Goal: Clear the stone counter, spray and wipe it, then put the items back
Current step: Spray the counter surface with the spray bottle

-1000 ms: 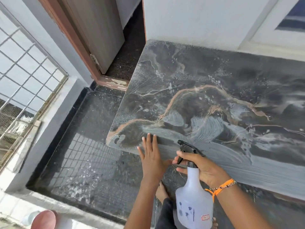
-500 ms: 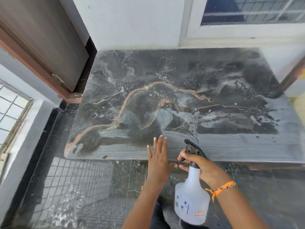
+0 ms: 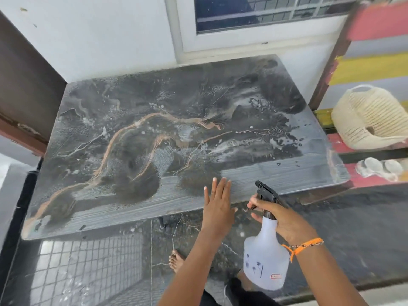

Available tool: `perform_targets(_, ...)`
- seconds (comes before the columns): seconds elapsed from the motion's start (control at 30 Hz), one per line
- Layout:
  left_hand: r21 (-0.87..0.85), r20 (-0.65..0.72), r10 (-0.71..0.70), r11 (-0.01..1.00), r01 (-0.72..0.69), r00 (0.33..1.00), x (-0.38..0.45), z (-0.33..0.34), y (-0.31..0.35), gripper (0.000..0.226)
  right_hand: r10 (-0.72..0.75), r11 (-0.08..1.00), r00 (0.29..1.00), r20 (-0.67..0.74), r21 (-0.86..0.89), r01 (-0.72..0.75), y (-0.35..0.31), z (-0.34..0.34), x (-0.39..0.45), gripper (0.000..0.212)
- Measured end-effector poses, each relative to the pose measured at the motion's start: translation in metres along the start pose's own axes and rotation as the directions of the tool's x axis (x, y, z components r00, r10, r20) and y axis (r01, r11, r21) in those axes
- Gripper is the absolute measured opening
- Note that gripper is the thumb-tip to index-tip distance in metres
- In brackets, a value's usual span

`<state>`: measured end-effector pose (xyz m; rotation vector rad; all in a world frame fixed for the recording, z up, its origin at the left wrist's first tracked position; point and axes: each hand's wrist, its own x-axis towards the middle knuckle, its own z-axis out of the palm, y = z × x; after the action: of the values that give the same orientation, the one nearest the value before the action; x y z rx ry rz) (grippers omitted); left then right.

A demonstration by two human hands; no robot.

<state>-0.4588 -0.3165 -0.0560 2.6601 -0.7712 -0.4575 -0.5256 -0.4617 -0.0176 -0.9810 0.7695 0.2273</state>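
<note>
The dark stone counter (image 3: 176,111) with tan veins fills the middle of the head view, wet with spray droplets and smeared streaks. Nothing stands on it. My left hand (image 3: 217,206) lies flat with fingers together on the counter's near edge and holds nothing. My right hand (image 3: 280,215) grips the neck of a white spray bottle (image 3: 265,259) with a black trigger head (image 3: 266,192), held upright just in front of the counter's near edge, nozzle towards the stone.
A cream woven basket (image 3: 371,120) lies on a red and yellow shelf rack (image 3: 375,25) to the right of the counter. A brown door (image 3: 24,85) stands at the left, a window (image 3: 265,9) behind. My bare foot (image 3: 176,260) rests on the dark glossy floor.
The view has swung right and back, so the whole counter and the shelf rack now show. Both hands keep their pose at the near edge, the bottle still in my right hand.
</note>
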Motion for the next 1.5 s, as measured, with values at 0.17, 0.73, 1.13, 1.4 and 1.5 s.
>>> perform_targets(0.17,0.035,0.063,0.084,0.996,-0.086,0.994,0.012,0.018,0.047,0.069,0.006,1.000,0.983,-0.182,-0.005,-0.007,-0.012,-0.039,0.004,0.014)
perform_targets(0.73,0.084,0.111,0.149,0.984,-0.159,0.983,0.075,0.045,0.156,0.076,-0.138,0.987,0.971,-0.193,-0.112,0.118,-0.101,-0.156,-0.003,0.011)
perform_targets(1.13,0.002,0.191,0.093,0.995,-0.095,0.977,0.170,0.048,0.208,0.102,-0.146,0.924,0.951,-0.273,-0.382,0.032,-0.171,-0.183,0.055,0.012)
perform_targets(1.4,-0.195,0.120,0.236,0.958,-0.211,0.964,0.222,0.047,0.258,0.069,-0.206,0.971,0.950,-0.234,-0.170,0.169,-0.222,-0.241,0.053,0.020)
perform_targets(1.5,-0.351,0.145,0.280,0.911,-0.215,0.949,0.246,0.041,0.289,0.061,-0.363,0.926,0.897,-0.252,-0.205,0.317,-0.246,-0.268,0.053,0.020)
